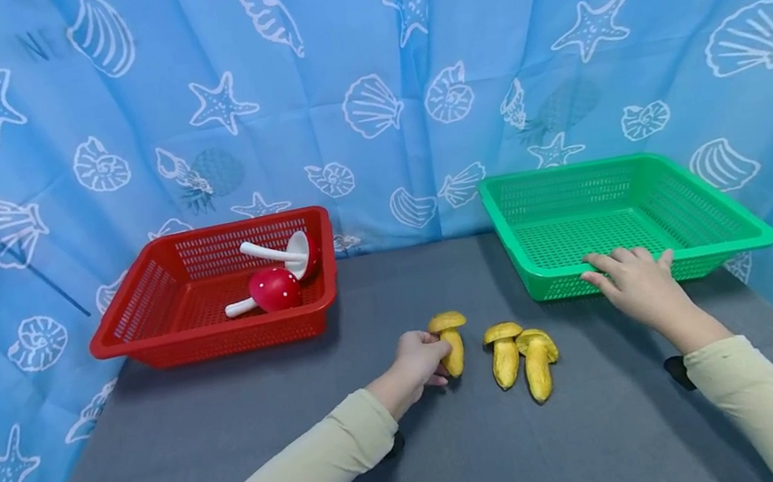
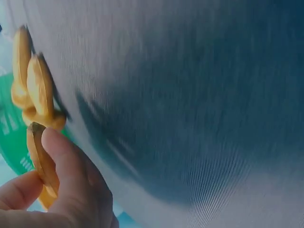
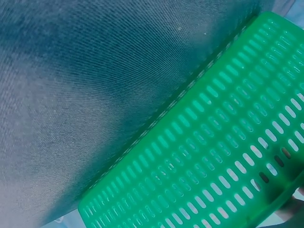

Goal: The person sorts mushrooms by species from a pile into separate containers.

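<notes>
A yellow toy mushroom (image 1: 448, 321) is pinched by its stem between the thumb and fingers of my left hand (image 1: 417, 362), cap toward the far side. Two more yellow mushrooms, one with its cap up (image 1: 503, 349) and one slightly nearer me (image 1: 538, 364), lie side by side on the cloth just to the right. In the left wrist view, thumb and finger grip the held mushroom (image 2: 42, 159). My right hand (image 1: 643, 289) holds the front rim of the green basket (image 1: 729, 247), its fingers hooked over the edge. Through the slots in the right wrist view, parts of those fingers show.
At the back left stands a red basket (image 1: 219, 333) holding two red-capped, white-stemmed toy mushrooms (image 1: 277, 289). Grey cloth (image 1: 453, 466) covers the table. Behind it hangs a blue curtain (image 1: 339, 38) with white shells and starfish.
</notes>
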`<action>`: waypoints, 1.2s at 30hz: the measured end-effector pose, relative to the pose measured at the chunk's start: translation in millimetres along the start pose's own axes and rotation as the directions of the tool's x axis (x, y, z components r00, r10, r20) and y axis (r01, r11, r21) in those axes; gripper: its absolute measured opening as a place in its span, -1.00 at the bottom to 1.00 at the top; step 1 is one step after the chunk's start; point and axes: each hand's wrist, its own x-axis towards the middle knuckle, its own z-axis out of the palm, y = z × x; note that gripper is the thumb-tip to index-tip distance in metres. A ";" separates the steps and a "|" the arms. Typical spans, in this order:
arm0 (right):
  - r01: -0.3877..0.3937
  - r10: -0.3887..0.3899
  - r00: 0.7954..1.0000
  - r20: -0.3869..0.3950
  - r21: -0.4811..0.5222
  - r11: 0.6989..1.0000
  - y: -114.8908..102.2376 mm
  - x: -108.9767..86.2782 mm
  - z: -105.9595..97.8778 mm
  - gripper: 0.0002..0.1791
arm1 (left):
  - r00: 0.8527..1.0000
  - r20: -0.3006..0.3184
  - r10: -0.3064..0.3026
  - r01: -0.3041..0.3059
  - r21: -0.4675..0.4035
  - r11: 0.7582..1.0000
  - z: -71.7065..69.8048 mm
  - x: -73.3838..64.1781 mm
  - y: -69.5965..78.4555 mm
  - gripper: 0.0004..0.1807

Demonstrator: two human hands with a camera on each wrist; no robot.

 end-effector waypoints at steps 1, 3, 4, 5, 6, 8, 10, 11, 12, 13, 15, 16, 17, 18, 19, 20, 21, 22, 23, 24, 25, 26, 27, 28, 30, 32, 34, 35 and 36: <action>0.003 -0.003 1.000 -0.002 -0.005 1.000 0.3 0.0 0.0 -0.60 | 1.000 -0.003 0.007 -0.007 -0.015 1.000 -0.8 1.6 2.4 -0.77; 0.007 -0.007 1.000 -0.005 -0.010 1.000 1.0 -0.2 0.4 -0.60 | 1.000 -0.010 0.021 -0.022 -0.039 0.999 -1.5 4.1 8.0 -0.74; 0.009 -0.009 1.000 -0.007 -0.014 1.000 1.2 -0.5 0.6 -0.60 | 1.000 -0.012 0.026 -0.027 -0.053 0.998 -1.5 4.8 11.2 -0.73; 0.012 -0.012 1.000 -0.009 -0.020 1.000 1.3 -0.9 0.8 -0.59 | 1.000 -0.010 0.026 -0.027 -0.069 0.997 -1.3 5.7 14.3 -0.73; 0.016 -0.017 1.000 -0.015 -0.028 0.999 1.7 -1.2 1.1 -0.58 | 1.000 -0.006 0.029 -0.030 -0.084 0.996 -0.9 6.4 17.6 -0.72; 0.028 -0.029 0.999 -0.021 -0.041 0.999 1.6 -1.2 1.4 -0.58 | 0.999 0.006 0.038 -0.037 -0.115 0.993 -0.2 6.8 23.9 -0.72; 0.042 -0.044 0.999 -0.030 -0.058 0.997 1.6 -1.2 1.6 -0.59 | 0.999 0.021 0.044 -0.040 -0.144 0.989 1.7 7.3 30.3 -0.71; 0.049 -0.052 0.998 -0.035 -0.066 0.997 1.6 -1.2 1.5 -0.59 | 0.998 0.030 0.047 -0.042 -0.151 0.988 2.9 7.9 32.9 -0.70; 0.056 -0.059 0.998 -0.038 -0.072 0.996 1.6 -1.1 1.5 -0.59 | 0.998 0.038 0.049 -0.042 -0.159 0.986 4.2 8.1 35.9 -0.69; 0.061 -0.064 0.997 -0.041 -0.076 0.995 1.7 -1.0 1.5 -0.60 | 0.998 0.042 0.048 -0.040 -0.168 0.985 5.5 8.2 39.0 -0.68; 0.065 -0.069 0.997 -0.043 -0.079 0.995 1.6 -0.9 1.4 -0.60 | 0.998 0.049 0.049 -0.039 -0.181 0.983 8.7 9.0 44.9 -0.65; 0.065 -0.069 0.997 -0.043 -0.081 0.995 1.5 -0.9 1.3 -0.60 | 0.997 0.054 0.049 -0.038 -0.188 0.981 10.1 9.2 48.0 -0.64; 0.065 -0.068 0.997 -0.042 -0.081 0.995 1.4 -1.0 1.3 -0.60 | 0.997 0.057 0.050 -0.038 -0.196 0.980 11.7 9.3 51.1 -0.63; 0.063 -0.066 0.997 -0.040 -0.080 0.995 1.5 -1.1 1.4 -0.60 | 0.997 0.059 0.047 -0.034 -0.208 0.978 13.4 9.6 54.5 -0.62; 0.061 -0.065 0.997 -0.039 -0.079 0.995 1.5 -1.3 1.4 -0.60 | 0.997 0.062 0.049 -0.034 -0.218 0.975 15.3 9.8 57.9 -0.62; 0.059 -0.062 0.997 -0.038 -0.077 0.995 1.5 -1.5 1.3 -0.60 | 0.997 0.065 0.051 -0.035 -0.228 0.973 17.1 10.2 61.1 -0.61; 0.057 -0.060 0.998 -0.035 -0.075 0.996 1.3 -1.6 1.3 -0.60 | 0.996 0.069 0.053 -0.035 -0.240 0.970 18.8 10.4 64.5 -0.61; 0.056 -0.059 0.998 -0.034 -0.074 0.996 1.5 -2.1 1.1 -0.60 | 0.996 0.074 0.056 -0.036 -0.251 0.967 20.9 10.8 67.7 -0.62; 0.055 -0.058 0.998 -0.034 -0.074 0.996 1.4 -2.5 0.9 -0.60 | 0.995 0.079 0.056 -0.033 -0.262 0.965 23.1 11.4 70.9 -0.62; 0.055 -0.058 0.998 -0.036 -0.072 0.996 1.3 -2.8 0.7 -0.60 | 0.995 0.085 0.057 -0.032 -0.273 0.961 25.2 12.1 73.7 -0.61; 0.057 -0.059 0.998 -0.038 -0.071 0.996 1.1 -3.0 0.7 -0.60 | 0.994 0.090 0.059 -0.031 -0.282 0.959 27.1 12.5 76.4 -0.61; 0.057 -0.060 0.997 -0.038 -0.070 0.996 0.8 -3.1 0.6 -0.60 | 0.994 0.093 0.059 -0.030 -0.291 0.956 29.1 13.0 78.8 -0.60; 0.059 -0.062 0.997 -0.039 -0.071 0.996 0.5 -3.1 0.6 -0.61 | 0.993 0.098 0.059 -0.027 -0.299 0.954 31.0 13.8 81.1 -0.59; 0.062 -0.065 0.997 -0.041 -0.073 0.995 0.2 -3.1 0.6 -0.61 | 0.993 0.100 0.059 -0.026 -0.306 0.952 33.0 14.5 83.1 -0.58; 0.064 -0.067 0.997 -0.039 -0.073 0.995 -0.3 -2.7 0.6 -0.61 | 0.993 0.101 0.053 -0.017 -0.326 0.945 37.0 16.4 86.9 -0.57; 0.060 -0.063 0.997 -0.036 -0.072 0.996 -0.6 -2.5 0.2 -0.61 | 0.994 0.104 0.046 -0.008 -0.340 0.941 41.0 18.7 90.7 -0.58; 0.054 -0.056 0.998 -0.031 -0.071 0.996 -0.8 -2.3 -0.3 -0.61 | 0.994 0.103 0.041 -0.002 -0.353 0.936 45.2 21.3 94.1 -0.60; 0.051 -0.053 0.998 -0.028 -0.071 0.996 -0.9 -2.2 -0.5 -0.61 | 0.994 0.101 0.039 0.001 -0.361 0.933 47.3 22.6 95.7 -0.62; 0.049 -0.051 0.998 -0.026 -0.071 0.996 -1.1 -2.1 -0.7 -0.61 | 0.994 0.100 0.040 -0.001 -0.364 0.931 49.4 24.2 97.1 -0.64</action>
